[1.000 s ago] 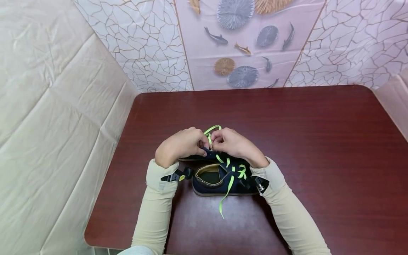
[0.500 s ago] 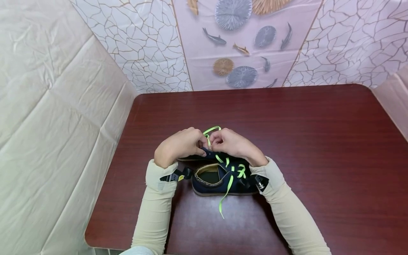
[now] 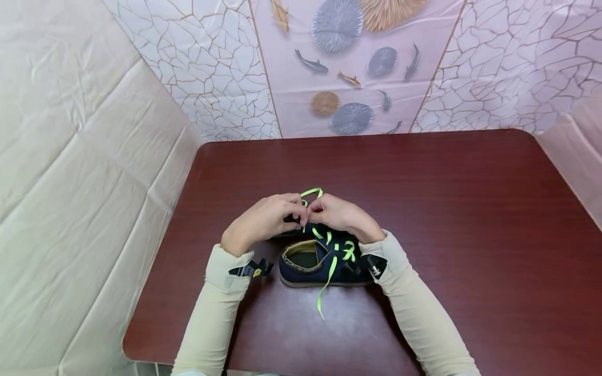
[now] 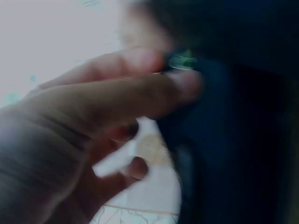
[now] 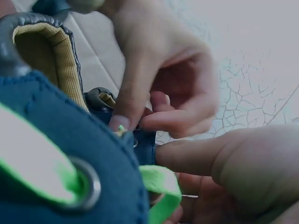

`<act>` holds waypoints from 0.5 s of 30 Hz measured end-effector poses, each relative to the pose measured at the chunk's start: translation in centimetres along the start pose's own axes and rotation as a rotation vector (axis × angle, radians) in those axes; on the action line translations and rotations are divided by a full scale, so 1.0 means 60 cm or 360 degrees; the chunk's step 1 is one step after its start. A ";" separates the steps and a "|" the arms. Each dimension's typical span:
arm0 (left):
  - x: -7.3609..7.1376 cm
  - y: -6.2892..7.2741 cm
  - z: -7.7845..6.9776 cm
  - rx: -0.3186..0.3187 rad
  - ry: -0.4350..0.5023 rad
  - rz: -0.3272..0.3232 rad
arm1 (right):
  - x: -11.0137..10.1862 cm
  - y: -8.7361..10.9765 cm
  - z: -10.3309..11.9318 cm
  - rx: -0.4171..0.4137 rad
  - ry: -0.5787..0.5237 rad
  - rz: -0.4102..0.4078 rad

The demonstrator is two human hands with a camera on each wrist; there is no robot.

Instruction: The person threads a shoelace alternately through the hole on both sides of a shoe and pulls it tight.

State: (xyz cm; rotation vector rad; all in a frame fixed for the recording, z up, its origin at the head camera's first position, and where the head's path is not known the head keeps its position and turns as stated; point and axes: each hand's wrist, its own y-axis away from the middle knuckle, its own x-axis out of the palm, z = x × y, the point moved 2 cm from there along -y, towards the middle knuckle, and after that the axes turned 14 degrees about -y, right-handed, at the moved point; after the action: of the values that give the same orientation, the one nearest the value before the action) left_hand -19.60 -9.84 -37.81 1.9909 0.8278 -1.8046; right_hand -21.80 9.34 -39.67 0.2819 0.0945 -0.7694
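Two navy lace-up shoes lie side by side on the table. In the head view both hands meet over the far shoe (image 3: 308, 228), covering much of it. My left hand (image 3: 270, 219) pinches a yellow-green shoelace (image 4: 183, 61) at the edge of that shoe, thumb against forefinger. A small lace tip (image 5: 121, 127) shows beside its thumb in the right wrist view. My right hand (image 3: 345, 216) has curled fingers at the same eyelet edge, thumb and forefinger together on the lace; their tips are partly hidden behind the shoe. A lace loop (image 3: 312, 191) stands up behind the hands.
The near shoe (image 3: 301, 271) sits between the forearms, its loose lace end (image 3: 320, 302) trailing onto the brown table (image 3: 447, 209). A patterned cloth (image 3: 348, 68) hangs behind the table, and a pale sheet (image 3: 84, 209) covers the left side.
The left fingers have shifted and now nearly touch the right fingertips. A short lace end shows below them. The head view has moved slightly; the near shoe stays put on the table.
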 end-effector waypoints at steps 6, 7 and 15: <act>0.018 0.017 -0.013 0.0205 -0.0377 -0.0287 | -0.002 -0.003 -0.004 0.0047 0.0036 -0.0009; 0.020 0.017 -0.015 0.0242 -0.0429 -0.0322 | -0.003 -0.003 -0.004 0.0048 0.0036 -0.0011; 0.021 0.029 -0.024 0.0268 -0.0248 -0.0451 | 0.000 -0.002 -0.006 0.0093 -0.0104 -0.0022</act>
State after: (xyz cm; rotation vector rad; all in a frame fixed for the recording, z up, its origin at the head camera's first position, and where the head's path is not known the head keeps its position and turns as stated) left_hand -17.39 -10.08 -39.09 1.8752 0.9775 -2.2238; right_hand -21.89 9.34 -40.02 0.3113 0.0122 -0.7954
